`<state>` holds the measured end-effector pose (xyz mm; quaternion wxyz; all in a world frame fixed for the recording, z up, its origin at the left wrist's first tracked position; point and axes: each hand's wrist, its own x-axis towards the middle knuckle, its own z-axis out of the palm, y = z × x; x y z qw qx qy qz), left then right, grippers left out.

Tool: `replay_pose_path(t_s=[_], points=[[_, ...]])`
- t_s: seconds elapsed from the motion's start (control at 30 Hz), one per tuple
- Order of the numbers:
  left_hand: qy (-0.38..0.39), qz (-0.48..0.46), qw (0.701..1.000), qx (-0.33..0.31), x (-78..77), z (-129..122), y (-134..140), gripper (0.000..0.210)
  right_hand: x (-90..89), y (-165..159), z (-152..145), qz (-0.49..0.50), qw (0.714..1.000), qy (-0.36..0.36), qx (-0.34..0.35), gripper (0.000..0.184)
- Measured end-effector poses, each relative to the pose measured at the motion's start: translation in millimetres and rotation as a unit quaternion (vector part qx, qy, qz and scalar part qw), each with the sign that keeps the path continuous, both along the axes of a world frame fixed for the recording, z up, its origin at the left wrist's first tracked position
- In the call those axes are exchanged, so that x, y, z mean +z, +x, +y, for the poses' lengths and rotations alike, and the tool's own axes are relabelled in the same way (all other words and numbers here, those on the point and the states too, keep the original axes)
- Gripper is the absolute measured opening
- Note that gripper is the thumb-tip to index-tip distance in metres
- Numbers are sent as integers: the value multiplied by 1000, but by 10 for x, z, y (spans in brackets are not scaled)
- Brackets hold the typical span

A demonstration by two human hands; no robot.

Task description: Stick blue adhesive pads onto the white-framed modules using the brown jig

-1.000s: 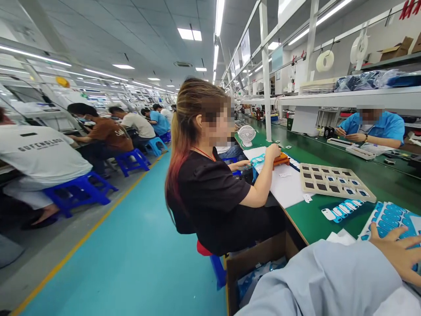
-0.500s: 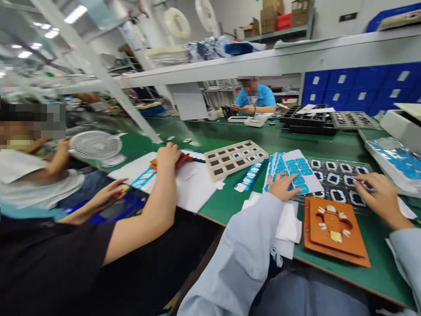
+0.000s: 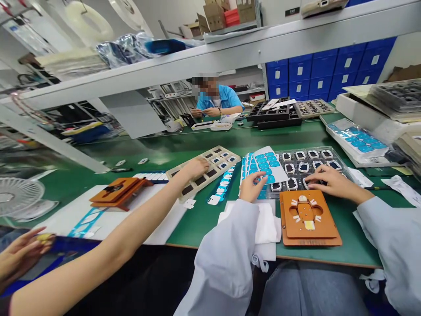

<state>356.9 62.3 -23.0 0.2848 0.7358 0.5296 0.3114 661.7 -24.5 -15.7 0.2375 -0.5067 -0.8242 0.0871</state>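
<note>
My left hand (image 3: 252,186) is at the lower left edge of the top sheet of blue stickers (image 3: 271,163), thumb and forefinger closed on it. That sheet lies fanned over several similar sheets. My right hand (image 3: 329,181) reaches down over a clear plastic tray (image 3: 340,157) of white-framed parts with dark centres. Its fingertips are closed on a white-framed part (image 3: 305,183) in the front row, partly hidden by the fingers. Just in front of the tray lies an orange fixture (image 3: 311,217), its central recess bare, with small white tabs around it.
A co-worker's arm (image 3: 144,219) stretches from the left to a beige tray (image 3: 171,172). Another orange fixture (image 3: 120,193) stands on white paper. White cloths (image 3: 263,224) lie by my left sleeve. A box of blue sticker sheets (image 3: 358,138) is at right. Another person (image 3: 219,98) sits opposite.
My view has swung right. My right hand has moved left across the clear tray to a front-row part. The co-worker's hand has gone from their orange fixture to the beige tray.
</note>
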Motion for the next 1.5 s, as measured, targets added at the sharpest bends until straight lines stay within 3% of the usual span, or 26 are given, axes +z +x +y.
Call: replay_pose_path(t_s=[0.13, 0.3, 0.47, 0.6, 0.67, 0.8, 0.9, 0.97, 1.1, 1.23, 1.4, 1.5], points=[[0, -19, 1000, 8, 7, -23, 3, 37, 59, 94, -8, -3, 998, -56, 36, 49], [7, -2, 1000, 16, 79, -86, 23, 27, 94, 127, -7, 49, 993, -95, 56, 55], [16, 23, 999, 28, 118, -144, 34, 26, 92, 104, -32, 145, 984, -100, 21, 54], [49, 22, 997, 48, 67, -143, 14, 18, 183, 18, -124, 268, 956, -104, -48, 50], [109, -18, 994, 6, 39, -140, 9, 10, 241, -18, -172, 330, 934, -99, -93, 51], [170, -100, 968, -154, 51, -222, 61, 4, 299, -30, -240, 433, 886, -86, -143, 55], [225, -170, 915, -290, 107, -363, 148, 13, 310, -31, -295, 462, 869, -135, -113, 49], [275, -193, 873, -354, 137, -452, 201, 15, 329, -55, -343, 443, 876, -176, -66, 42], [340, -160, 840, -393, 153, -537, 245, 14, 397, -138, -426, 338, 918, -203, 46, 34], [353, -100, 829, -422, 151, -530, 217, 19, 435, -197, -453, 205, 960, -139, 128, 25], [336, -46, 821, -459, 197, -534, 164, 28, 417, -188, -451, 146, 967, -133, 162, 25], [329, -25, 823, -462, 248, -579, 145, 29, 420, -170, -464, 149, 968, -91, 177, 22]])
